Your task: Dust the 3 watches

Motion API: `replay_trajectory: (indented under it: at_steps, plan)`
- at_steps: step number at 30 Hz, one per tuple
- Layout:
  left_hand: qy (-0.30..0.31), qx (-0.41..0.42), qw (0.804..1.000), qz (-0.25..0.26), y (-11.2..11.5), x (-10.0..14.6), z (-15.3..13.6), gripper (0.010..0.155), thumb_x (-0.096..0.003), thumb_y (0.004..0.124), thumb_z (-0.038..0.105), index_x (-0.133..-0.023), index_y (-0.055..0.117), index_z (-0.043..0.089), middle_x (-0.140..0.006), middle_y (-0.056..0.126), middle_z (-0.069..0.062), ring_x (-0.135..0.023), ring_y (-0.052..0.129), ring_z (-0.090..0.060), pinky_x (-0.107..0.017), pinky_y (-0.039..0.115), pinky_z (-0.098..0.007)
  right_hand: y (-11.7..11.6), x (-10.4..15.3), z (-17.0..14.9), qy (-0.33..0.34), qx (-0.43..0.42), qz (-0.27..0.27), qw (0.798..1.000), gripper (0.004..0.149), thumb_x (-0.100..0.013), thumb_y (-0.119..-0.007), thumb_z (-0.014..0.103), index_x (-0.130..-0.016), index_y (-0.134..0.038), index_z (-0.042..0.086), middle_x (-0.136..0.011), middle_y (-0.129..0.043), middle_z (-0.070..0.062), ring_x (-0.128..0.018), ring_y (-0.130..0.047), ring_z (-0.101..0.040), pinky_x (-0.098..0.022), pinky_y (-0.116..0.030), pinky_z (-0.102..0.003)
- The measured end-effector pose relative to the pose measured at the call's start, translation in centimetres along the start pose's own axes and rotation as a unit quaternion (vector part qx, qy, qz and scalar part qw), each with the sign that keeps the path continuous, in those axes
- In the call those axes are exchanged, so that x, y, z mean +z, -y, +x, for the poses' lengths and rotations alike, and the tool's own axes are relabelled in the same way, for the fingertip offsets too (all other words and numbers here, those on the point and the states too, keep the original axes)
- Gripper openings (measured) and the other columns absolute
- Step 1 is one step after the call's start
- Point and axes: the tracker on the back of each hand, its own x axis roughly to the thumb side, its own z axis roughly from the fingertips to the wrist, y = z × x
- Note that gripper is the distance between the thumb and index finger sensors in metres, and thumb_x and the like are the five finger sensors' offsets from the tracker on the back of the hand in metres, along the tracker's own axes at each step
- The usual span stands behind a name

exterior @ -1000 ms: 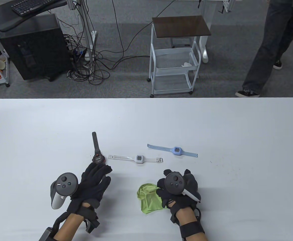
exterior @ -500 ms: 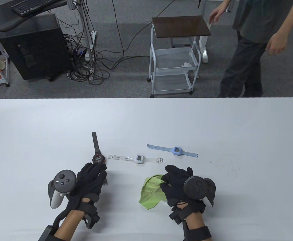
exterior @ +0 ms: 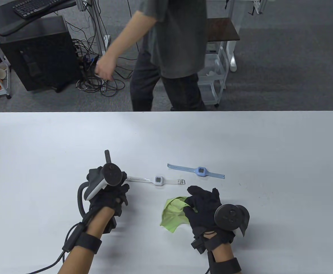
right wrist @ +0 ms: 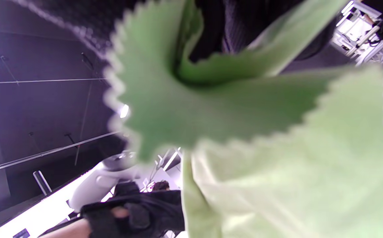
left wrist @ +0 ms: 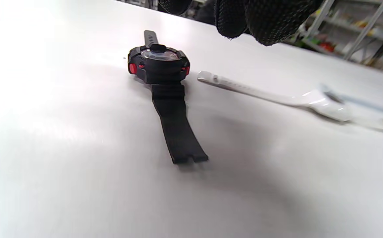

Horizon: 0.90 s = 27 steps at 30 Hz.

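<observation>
Your right hand (exterior: 203, 207) sits near the front edge of the white table (exterior: 269, 148), its fingers curled round a bunched green cloth (exterior: 173, 212) that spills out toward the left; the right wrist view is filled with that cloth's zigzag-cut edge gathered up under the black glove. Your left hand (exterior: 109, 197) hovers over the black watch (left wrist: 158, 64), knuckles toward the far side and the tracker on its back covering the watch case from above. In the left wrist view your fingertips (left wrist: 264, 19) hang clear above the watch and touch nothing, so that hand holds nothing; from these views I cannot tell whether its fingers are curled or relaxed. The black watch lies flat on the table with red buttons on the sides of its case, one strap running toward you and the other poking out beyond your hand in the table view. Just to its right lies the white watch (exterior: 158, 180), straps stretched out left and right, its near strap tip close beside the black case without touching it. Further right and a little farther back lies the blue watch (exterior: 201, 171), also flat with both straps spread. Beyond the table's far edge a person (exterior: 172, 51) in a grey shirt stands in front of a wire cart (exterior: 217, 71).
</observation>
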Motion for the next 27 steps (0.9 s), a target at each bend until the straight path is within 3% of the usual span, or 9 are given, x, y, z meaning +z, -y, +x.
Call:
replay_trajectory:
  at_steps: [12, 27]
  plan:
    - [-0.080, -0.129, 0.988, -0.024, 0.9, -3.8, 1.6, 0.065, -0.0571, 0.072, 0.054, -0.115, 0.048, 0.037, -0.123, 0.029, -0.008, -0.113, 0.009, -0.042, -0.071, 0.008, -0.070, -0.2, 0.0, 0.0, 0.000, -0.011, 0.004, 1.000, 0.038, -0.038, -0.084, 0.038, -0.065, -0.089, 0.011, -0.093, -0.072, -0.027, -0.074, -0.075, -0.055, -0.049, -0.029, -0.084]
    - [-0.064, -0.224, 0.972, -0.018, 1.8, -6.0, 2.9, 0.054, -0.0573, 0.072, 0.052, -0.108, 0.056, 0.041, -0.122, 0.036, -0.003, -0.115, 0.011, -0.039, -0.072, 0.009, -0.071, -0.4, -0.1, 0.0, -0.003, -0.020, 0.008, 1.000, 0.038, -0.039, -0.084, 0.038, -0.066, -0.089, 0.012, -0.093, -0.072, -0.028, -0.074, -0.075, -0.055, -0.049, -0.029, -0.084]
